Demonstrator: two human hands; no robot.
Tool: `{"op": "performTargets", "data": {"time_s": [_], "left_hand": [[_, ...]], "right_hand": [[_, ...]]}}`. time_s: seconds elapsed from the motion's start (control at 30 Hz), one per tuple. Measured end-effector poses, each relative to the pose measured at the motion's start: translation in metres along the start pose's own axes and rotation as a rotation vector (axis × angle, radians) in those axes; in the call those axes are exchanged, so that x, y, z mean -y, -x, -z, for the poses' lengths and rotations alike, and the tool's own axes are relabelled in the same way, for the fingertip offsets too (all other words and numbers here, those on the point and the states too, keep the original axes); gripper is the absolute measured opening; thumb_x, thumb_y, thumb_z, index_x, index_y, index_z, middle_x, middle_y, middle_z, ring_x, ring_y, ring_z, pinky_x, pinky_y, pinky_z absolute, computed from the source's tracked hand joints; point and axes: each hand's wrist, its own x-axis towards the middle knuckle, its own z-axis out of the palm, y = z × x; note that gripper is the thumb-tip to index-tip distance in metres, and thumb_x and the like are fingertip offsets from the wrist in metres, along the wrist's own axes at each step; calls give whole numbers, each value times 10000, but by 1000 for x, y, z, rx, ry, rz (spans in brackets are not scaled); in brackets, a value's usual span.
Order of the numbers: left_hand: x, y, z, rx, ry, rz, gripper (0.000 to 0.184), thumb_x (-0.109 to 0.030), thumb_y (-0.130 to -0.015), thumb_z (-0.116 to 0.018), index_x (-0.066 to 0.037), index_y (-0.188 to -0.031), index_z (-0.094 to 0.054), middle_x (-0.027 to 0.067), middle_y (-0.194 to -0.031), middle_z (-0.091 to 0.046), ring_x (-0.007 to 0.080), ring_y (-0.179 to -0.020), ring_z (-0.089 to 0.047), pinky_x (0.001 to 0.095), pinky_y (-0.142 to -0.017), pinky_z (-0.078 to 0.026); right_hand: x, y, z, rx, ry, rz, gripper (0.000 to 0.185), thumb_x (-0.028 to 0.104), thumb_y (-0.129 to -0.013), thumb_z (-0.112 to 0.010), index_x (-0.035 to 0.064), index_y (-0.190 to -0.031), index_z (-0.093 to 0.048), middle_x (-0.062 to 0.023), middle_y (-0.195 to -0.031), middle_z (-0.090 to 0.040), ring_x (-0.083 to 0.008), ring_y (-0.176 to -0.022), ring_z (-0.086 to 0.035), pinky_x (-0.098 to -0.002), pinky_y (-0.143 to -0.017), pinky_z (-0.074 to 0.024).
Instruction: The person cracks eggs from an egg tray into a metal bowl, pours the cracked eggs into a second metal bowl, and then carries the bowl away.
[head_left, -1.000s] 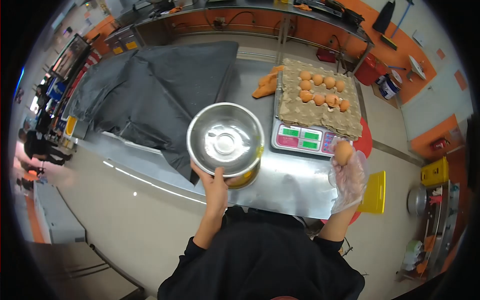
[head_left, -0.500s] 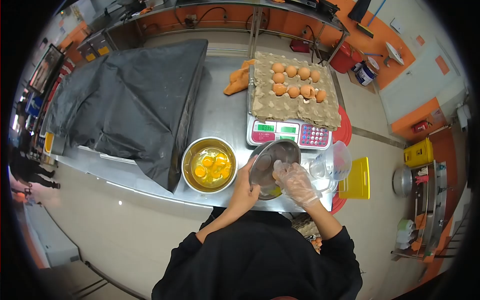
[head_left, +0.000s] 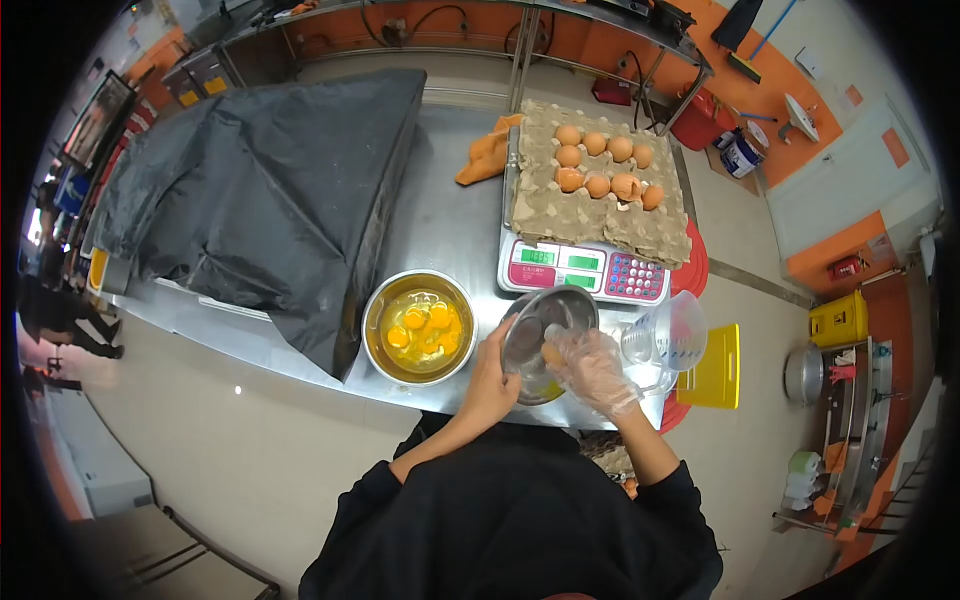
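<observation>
My left hand [head_left: 490,375] grips the rim of a tilted steel bowl [head_left: 522,345], with the thumb on the near side. A little yellow egg [head_left: 546,391] lies low in this bowl. Over the bowl, my right hand [head_left: 597,372], in a clear plastic glove, closes around a brown egg [head_left: 553,353]; whether its shell is cracked I cannot tell. To the left stands a second steel bowl [head_left: 370,345] holding several yolks [head_left: 414,318] in egg white. Beyond my hands, several brown eggs [head_left: 620,150] and broken shells [head_left: 627,187] sit in a cardboard egg tray [head_left: 600,222].
The tray rests on a digital scale [head_left: 532,277]. A clear measuring jug [head_left: 680,325] stands to the right, near a yellow lid-like panel [head_left: 712,368]. A black sheet [head_left: 260,210] covers something large at left. An orange cloth [head_left: 488,155] lies behind on the steel table [head_left: 440,200].
The view has shifted slightly. More of the brown egg shows at my right fingertips, still over the bowl. My left hand keeps its grip on the rim.
</observation>
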Motion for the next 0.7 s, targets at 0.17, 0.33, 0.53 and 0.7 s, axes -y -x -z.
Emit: {"op": "performTargets", "data": {"time_s": [0.17,0.33,0.53,0.7], "left_hand": [[33,-14,-4,-38,69,-19,792,83,-761,-495,-41,-1485,-199,219,-1430,-331,329,-1313,-384,316,-897,-481],[39,-17,-10,75,260,167,793,26,-833,-545,-21,-1494,-109,262,-1446,-289,328,-1299,-426,370,-857,-531],[-9,-4,17,187,-508,324,673,-285,-915,-637,-11,-1435,-310,246,-1153,-594,329,-731,-683,390,-612,-558],[-30,-40,6,13,-490,-321,463,-298,-836,-707,-76,-1229,-602,137,-1008,-685,335,-890,-647,406,-805,-509]], "right_hand": [[-16,3,-12,-84,-508,-283,429,233,-827,-725,18,-1172,-587,-136,-923,-657,-292,-780,-641,-400,-716,-520],[-32,9,-31,117,-1085,-675,442,235,-884,-705,45,-1255,-558,-86,-1017,-659,-146,-841,-634,-290,-735,-524],[-46,21,-40,129,-1545,-788,395,139,-888,-687,42,-1247,-554,-54,-974,-649,-89,-780,-601,-237,-667,-513],[-43,23,-33,108,-1541,-735,382,115,-892,-663,21,-1246,-553,-58,-1007,-641,-96,-802,-599,-239,-705,-518]]}}
